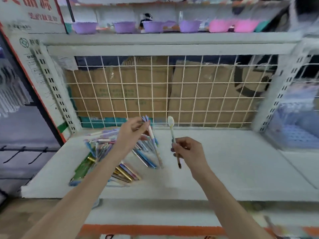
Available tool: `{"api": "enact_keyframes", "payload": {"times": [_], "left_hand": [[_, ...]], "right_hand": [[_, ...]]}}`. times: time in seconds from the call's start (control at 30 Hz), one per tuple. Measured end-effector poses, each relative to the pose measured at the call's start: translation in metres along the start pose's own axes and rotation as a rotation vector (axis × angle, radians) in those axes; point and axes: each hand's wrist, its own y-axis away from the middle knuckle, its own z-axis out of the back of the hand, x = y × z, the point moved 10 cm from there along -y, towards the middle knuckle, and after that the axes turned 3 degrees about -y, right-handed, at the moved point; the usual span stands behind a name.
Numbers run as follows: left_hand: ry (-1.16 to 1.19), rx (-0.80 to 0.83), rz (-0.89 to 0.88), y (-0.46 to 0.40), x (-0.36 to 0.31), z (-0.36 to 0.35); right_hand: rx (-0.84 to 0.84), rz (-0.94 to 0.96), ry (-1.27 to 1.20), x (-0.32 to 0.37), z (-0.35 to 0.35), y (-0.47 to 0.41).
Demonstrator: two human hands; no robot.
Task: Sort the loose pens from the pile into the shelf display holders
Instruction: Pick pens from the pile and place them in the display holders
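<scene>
**Two pens held upright above the pile, holders on the tier above**

Bare forearms enter from the lower edge of the frame and converge toward its centre. At right of centre, the right hand (189, 150) has its fingers curled round the lower part of a slim white pen with a rounded pale cap (171, 130); the pen stands nearly upright, cap uppermost, and a dark end projects below the fist. At left of centre, the left hand (132, 133) pinches, near its upper end, a long pink-and-white pen with a lilac tufted top (151, 137); this pen slopes down and to the right, its lower tip near the shelf. Both hands are therefore closed on a pen, and neither is free.

Beneath and to the left of the left hand lies the loose pile of pens in blue, pink, lilac, green and gold (110, 152), spread on the white shelf board (224, 161). Behind it stands a white wire grid panel (172, 94) backed by brown cardboard.

Along the upper shelf, across the top of the frame, stands a row of small purple plastic cups (125, 27), with pink ones (221, 25) to their right; these are judged to be the display holders. They lie straight up the frame from both grips, roughly in line with the long axes of the pens. The left hand sits below the purple cups; the right hand is nearer the pink. Motion blur hides the contents of the cups.
</scene>
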Motion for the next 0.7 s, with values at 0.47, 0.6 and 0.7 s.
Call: {"api": "enact_keyframes", "payload": {"times": [0.47, 0.6, 0.7], "left_hand": [[0.072, 0.298, -0.055, 0.032, -0.042, -0.327], [0.056, 0.293, -0.047, 0.050, -0.043, -0.393], [0.082, 0.246, -0.020, 0.054, -0.042, -0.423]], "right_hand": [[-0.289, 0.019, -0.110, 0.004, 0.317, 0.044], [-0.332, 0.006, -0.088, 0.004, 0.385, 0.051], [-0.340, 0.005, -0.046, 0.003, 0.423, 0.049]]}}
